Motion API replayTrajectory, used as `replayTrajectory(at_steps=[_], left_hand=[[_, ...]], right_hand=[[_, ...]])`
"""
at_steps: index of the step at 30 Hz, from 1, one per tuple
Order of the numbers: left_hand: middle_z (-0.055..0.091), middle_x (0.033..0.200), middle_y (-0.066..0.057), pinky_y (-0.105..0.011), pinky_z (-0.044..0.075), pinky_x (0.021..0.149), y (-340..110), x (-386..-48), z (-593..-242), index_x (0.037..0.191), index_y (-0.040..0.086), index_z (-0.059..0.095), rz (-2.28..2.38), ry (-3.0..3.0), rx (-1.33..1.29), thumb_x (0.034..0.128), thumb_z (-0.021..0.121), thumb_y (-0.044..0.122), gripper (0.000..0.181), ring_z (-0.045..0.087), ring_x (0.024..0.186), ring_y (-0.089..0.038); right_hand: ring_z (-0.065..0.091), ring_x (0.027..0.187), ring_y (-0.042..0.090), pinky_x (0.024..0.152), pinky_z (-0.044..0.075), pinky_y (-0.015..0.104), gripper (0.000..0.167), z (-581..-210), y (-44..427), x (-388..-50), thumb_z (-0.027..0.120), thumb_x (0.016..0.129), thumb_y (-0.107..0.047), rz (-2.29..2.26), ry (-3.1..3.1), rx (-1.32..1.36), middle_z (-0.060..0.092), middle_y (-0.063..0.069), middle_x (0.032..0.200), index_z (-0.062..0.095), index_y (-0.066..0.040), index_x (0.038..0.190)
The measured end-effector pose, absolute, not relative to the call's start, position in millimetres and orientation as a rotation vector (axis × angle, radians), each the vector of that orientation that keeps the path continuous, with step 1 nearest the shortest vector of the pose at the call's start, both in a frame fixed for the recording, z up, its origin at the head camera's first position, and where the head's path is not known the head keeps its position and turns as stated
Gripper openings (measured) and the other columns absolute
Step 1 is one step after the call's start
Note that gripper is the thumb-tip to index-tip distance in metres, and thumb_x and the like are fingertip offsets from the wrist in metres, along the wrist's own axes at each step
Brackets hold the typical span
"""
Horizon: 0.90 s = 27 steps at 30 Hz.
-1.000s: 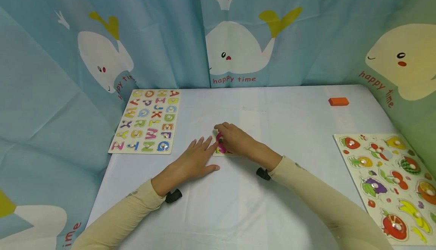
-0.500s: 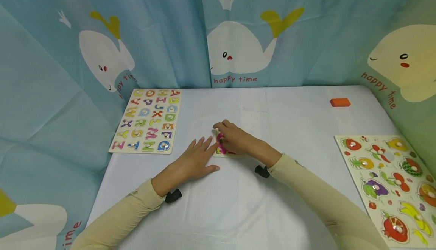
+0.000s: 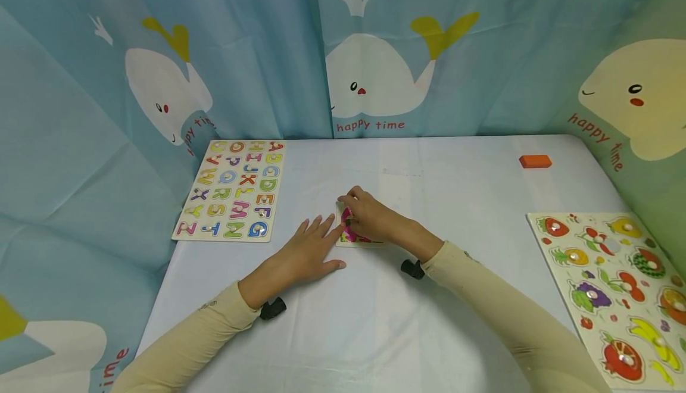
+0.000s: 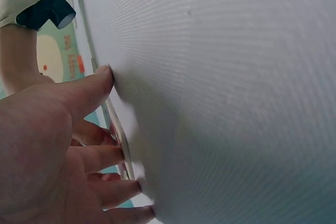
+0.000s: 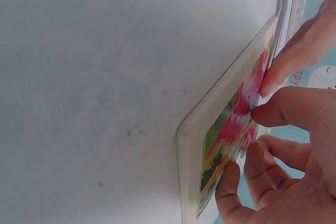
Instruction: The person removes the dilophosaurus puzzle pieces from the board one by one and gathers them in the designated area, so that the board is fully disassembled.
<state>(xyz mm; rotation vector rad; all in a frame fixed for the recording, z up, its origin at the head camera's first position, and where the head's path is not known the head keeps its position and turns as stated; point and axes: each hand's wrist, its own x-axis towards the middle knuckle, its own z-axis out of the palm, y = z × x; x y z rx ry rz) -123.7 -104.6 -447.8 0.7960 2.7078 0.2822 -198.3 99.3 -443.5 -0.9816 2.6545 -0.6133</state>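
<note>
A small pale-edged picture puzzle [image 3: 349, 237] with a pink and green picture lies mid-table, largely covered by my right hand [image 3: 372, 214]. That hand's fingers are curled, and in the right wrist view the thumb [image 5: 265, 114] and fingertips meet the picture, pinching a puzzle piece [image 5: 244, 109] at its surface. The piece's outline is mostly hidden. My left hand [image 3: 308, 251] lies spread on the table, fingers straight, its index fingertip touching the left side of the puzzle. In the left wrist view its fingers [image 4: 107, 157] reach the board's edge.
An alphabet peg board [image 3: 227, 193] lies at the back left. On the right is a fruit peg board [image 3: 605, 274], running to the table's edge. An orange block [image 3: 535, 161] sits at the back right. Whale-print curtains [image 3: 257, 53] stand behind and beside the table.
My right hand has shifted very slightly over the puzzle, its fingers adjusting on the picture. The left hand has stayed in place. The head view has drifted a little.
</note>
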Motion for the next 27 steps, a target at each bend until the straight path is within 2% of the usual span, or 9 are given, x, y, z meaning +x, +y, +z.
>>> replayTrajectory(at_steps=[8,12,17,22,27], left_hand=[[0.025,0.173,-0.019,-0.06,0.018,0.128,-104.4,-122.4,-447.9,0.165,0.01,0.037,0.278,2.698,0.783,0.1026,0.063,0.054,0.081,0.024,0.159,-0.044],[0.025,0.173,-0.019,-0.06,0.018,0.129,-104.2,-122.7,-448.3,0.165,0.01,0.037,0.275,2.697,0.78,0.1027,0.063,0.054,0.081,0.024,0.159,-0.044],[0.024,0.174,-0.018,-0.059,0.017,0.129,-104.3,-122.8,-448.0,0.165,0.011,0.035,0.272,2.698,0.777,0.1026,0.063,0.054,0.081,0.023,0.16,-0.043],[0.023,0.174,-0.018,-0.06,0.016,0.129,-104.9,-123.2,-448.3,0.166,0.011,0.035,0.271,2.698,0.784,0.1028,0.063,0.055,0.082,0.022,0.16,-0.044],[0.023,0.174,-0.019,-0.061,0.016,0.129,-105.3,-123.8,-449.6,0.165,0.011,0.035,0.274,2.699,0.789,0.1029,0.062,0.055,0.081,0.023,0.16,-0.044]], right_hand=[[0.056,0.12,0.029,0.105,0.054,0.041,0.045,-442.3,99.1,-197.3,0.071,0.099,-0.004,-0.619,2.663,-0.939,0.052,0.019,0.138,0.06,-0.002,0.142],[0.052,0.123,0.031,0.105,0.051,0.047,0.046,-441.3,98.3,-195.9,0.073,0.098,-0.008,-0.598,2.704,-0.889,0.053,0.017,0.14,0.061,-0.007,0.142],[0.049,0.128,0.034,0.099,0.045,0.053,0.048,-440.6,98.0,-193.0,0.076,0.096,-0.012,-0.561,2.769,-0.88,0.057,0.014,0.14,0.063,-0.016,0.141],[0.053,0.126,0.036,0.097,0.043,0.054,0.046,-440.0,98.9,-190.5,0.079,0.095,-0.012,-0.571,2.802,-0.965,0.06,0.014,0.133,0.065,-0.018,0.138],[0.064,0.117,0.031,0.092,0.044,0.052,0.034,-440.5,100.3,-192.0,0.072,0.099,-0.005,-0.653,2.822,-1.004,0.064,0.011,0.124,0.07,-0.017,0.131]])
